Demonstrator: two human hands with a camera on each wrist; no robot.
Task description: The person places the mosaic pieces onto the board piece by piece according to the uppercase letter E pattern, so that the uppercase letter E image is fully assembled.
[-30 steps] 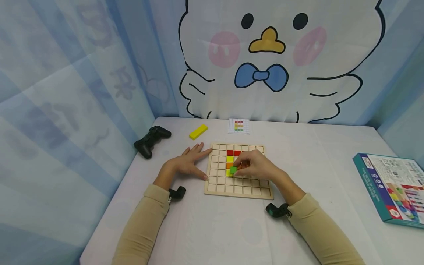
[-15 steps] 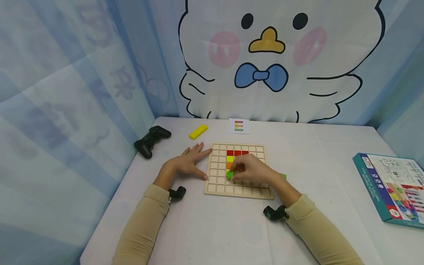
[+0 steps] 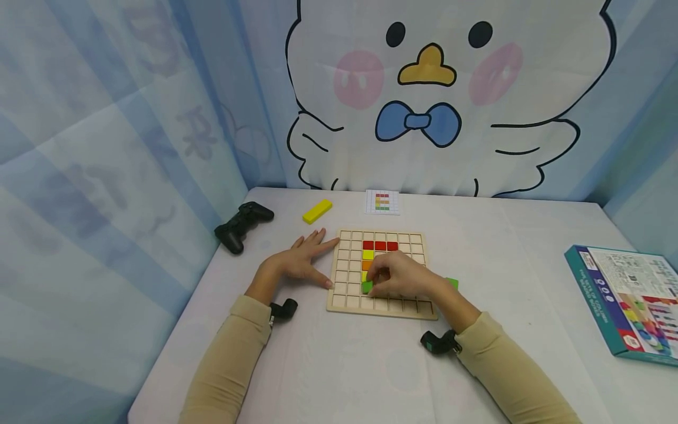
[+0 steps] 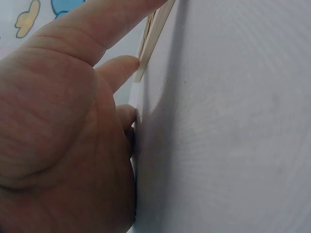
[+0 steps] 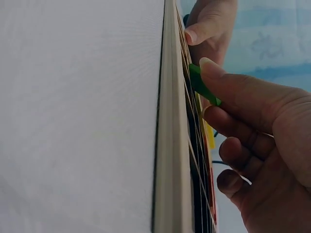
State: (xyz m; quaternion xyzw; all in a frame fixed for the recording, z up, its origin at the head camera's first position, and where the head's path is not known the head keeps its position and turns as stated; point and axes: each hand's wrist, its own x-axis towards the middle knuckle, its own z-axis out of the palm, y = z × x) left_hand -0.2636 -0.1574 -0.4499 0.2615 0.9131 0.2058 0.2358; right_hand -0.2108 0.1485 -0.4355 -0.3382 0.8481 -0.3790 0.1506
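Observation:
A wooden grid board (image 3: 346, 300) lies on the white table with coloured tiles in some squares. Three red tiles (image 3: 380, 245) form a row, and a yellow tile (image 3: 368, 255) and an orange tile (image 3: 366, 265) run down the column below. My right hand (image 3: 405, 275) pinches a green block (image 3: 367, 287) between thumb and index finger, low in that column; the right wrist view shows this green block (image 5: 203, 86) tilted at the board's surface. With fingers spread, my left hand (image 3: 298, 260) touches the board's left edge by thumb and index finger. Squares under my right hand are hidden.
A yellow block (image 3: 317, 211) and a black game controller (image 3: 243, 226) lie back left. Behind the board is a small pattern card (image 3: 382, 202). Another green piece (image 3: 452, 283) shows partly behind my right wrist. A teal-edged box (image 3: 630, 300) lies at right.
My right hand has moved slightly left and toward the front of the board with the green block, uncovering the third red tile. My left hand has stayed still.

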